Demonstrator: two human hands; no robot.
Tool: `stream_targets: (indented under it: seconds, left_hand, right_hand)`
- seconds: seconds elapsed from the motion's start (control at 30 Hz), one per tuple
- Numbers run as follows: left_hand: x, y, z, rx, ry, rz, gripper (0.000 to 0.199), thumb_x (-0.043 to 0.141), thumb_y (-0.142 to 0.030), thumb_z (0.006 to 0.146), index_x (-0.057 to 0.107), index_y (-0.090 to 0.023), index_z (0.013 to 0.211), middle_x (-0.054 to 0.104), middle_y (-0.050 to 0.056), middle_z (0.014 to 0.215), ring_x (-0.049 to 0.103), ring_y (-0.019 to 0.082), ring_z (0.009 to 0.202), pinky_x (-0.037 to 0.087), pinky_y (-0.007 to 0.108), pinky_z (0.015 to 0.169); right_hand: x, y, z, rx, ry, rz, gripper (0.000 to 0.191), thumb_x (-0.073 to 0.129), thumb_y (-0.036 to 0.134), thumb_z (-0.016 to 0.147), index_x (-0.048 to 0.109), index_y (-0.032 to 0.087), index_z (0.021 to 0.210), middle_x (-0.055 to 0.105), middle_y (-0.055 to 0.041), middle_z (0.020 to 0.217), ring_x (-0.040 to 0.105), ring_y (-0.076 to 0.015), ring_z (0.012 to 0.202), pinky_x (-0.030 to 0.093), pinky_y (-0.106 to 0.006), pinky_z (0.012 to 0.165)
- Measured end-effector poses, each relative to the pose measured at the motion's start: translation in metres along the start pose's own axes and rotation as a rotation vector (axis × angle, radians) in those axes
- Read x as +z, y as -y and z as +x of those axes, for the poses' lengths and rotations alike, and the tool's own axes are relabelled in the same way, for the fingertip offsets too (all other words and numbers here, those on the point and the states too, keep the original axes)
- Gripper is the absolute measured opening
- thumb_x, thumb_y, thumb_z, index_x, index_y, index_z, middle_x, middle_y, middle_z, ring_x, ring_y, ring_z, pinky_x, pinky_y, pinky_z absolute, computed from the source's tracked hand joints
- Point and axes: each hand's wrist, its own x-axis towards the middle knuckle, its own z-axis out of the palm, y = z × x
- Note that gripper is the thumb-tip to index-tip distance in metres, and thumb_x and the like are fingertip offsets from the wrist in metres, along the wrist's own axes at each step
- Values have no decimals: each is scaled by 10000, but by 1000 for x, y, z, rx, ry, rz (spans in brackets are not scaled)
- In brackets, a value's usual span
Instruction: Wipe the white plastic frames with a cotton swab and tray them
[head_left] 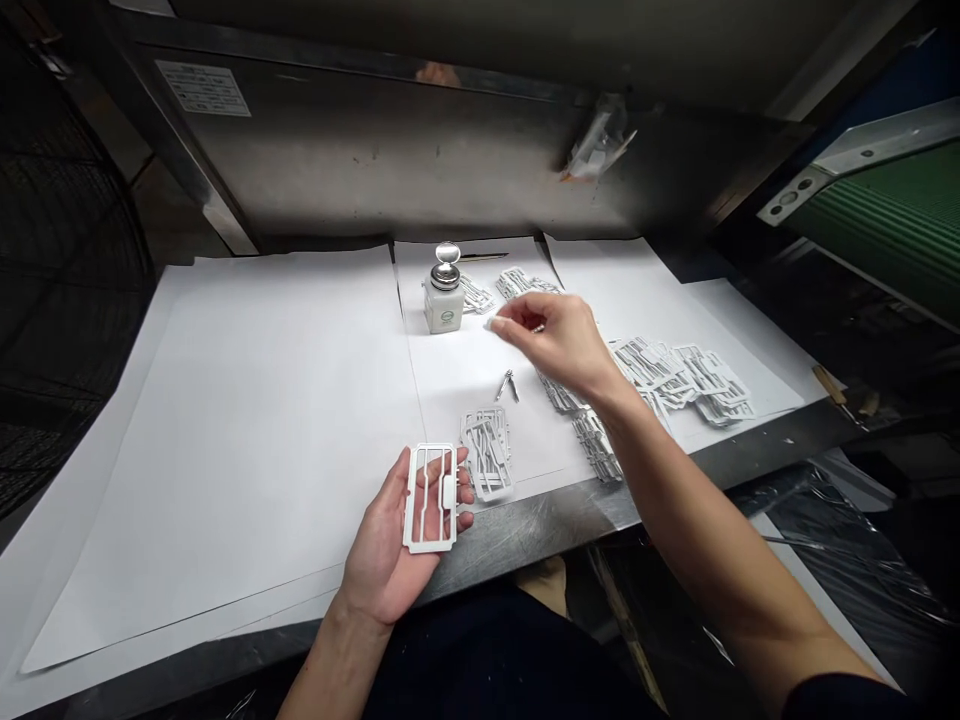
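Note:
A flat white plastic frame [430,500] with long slots and thin bars rests across the palm of my left hand [397,525], its fingers curled behind the far edge. My right hand [559,335] hovers above the papered bench with thumb and fingers pinched together. Something small and white shows at the fingertips, too small to name. Left of that hand stands a whitish dispenser bottle [444,305] with a metal top, its lid raised. Below the right hand lies a small pair of metal nippers [508,386]. A loose pile of similar white frames [487,455] sits beside my left hand.
More stacked white frames [682,375] spread under and right of my right forearm. Behind the bottle lies a dark thin tool [484,257]. White paper [262,400] covers the bench up to a metal back panel [375,160]. A wooden-handled tool [832,385] lies at the right edge.

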Motion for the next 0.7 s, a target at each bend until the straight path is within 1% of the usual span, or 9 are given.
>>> stream_targets:
  seconds: [0.13,0.23,0.3,0.4,0.53,0.63,0.7]
  left_hand:
    - [5,3,1,-2,-3,35,468,395,-376,894,581,-23,1140,555,131,952,523,177,794,492,308,668]
    - [8,5,2,-7,1,59,453,383,-378,898,606,-38,1098,563,123,939,530,178,784,491,312,667]
    - [10,6,2,-10,-3,61,425,384,-374,897,632,-59,1039,574,116,922,540,182,775,490,315,659]
    - [10,8,1,-6,-26,64,384,396,-363,895,653,-86,966,596,103,873,560,191,764,497,324,646]
    - [11,12,1,30,-83,56,303,421,-320,892,658,-138,937,616,57,862,582,174,723,520,333,631]
    - [12,13,1,49,-125,32,254,445,-294,886,658,-158,913,615,28,858,586,153,722,528,314,644]
    - [12,12,1,40,-100,53,287,434,-312,889,654,-131,926,610,49,838,585,166,730,526,318,643]
  right_hand:
    - [0,8,-46,62,87,105,227,566,340,847,655,132,841,628,-26,729,544,-115,620,417,-232,535]
    - [8,17,-67,54,169,138,186,570,312,853,660,149,856,639,-23,770,558,-114,648,435,-232,566]
    - [15,22,-74,25,201,114,147,570,271,855,666,159,857,636,-21,781,555,-113,662,433,-235,597]
    - [27,28,-80,0,196,62,118,572,227,848,668,159,857,619,-22,771,547,-115,672,425,-239,633]
    - [42,32,-87,-29,224,44,127,548,226,859,654,163,889,610,-29,830,551,-114,695,428,-228,653]
    - [45,31,-94,-58,249,-4,133,530,219,864,644,170,911,602,-26,838,554,-119,710,429,-226,667]
    - [40,28,-98,-29,233,-42,130,524,208,862,641,165,901,599,-31,835,554,-125,720,427,-232,671]
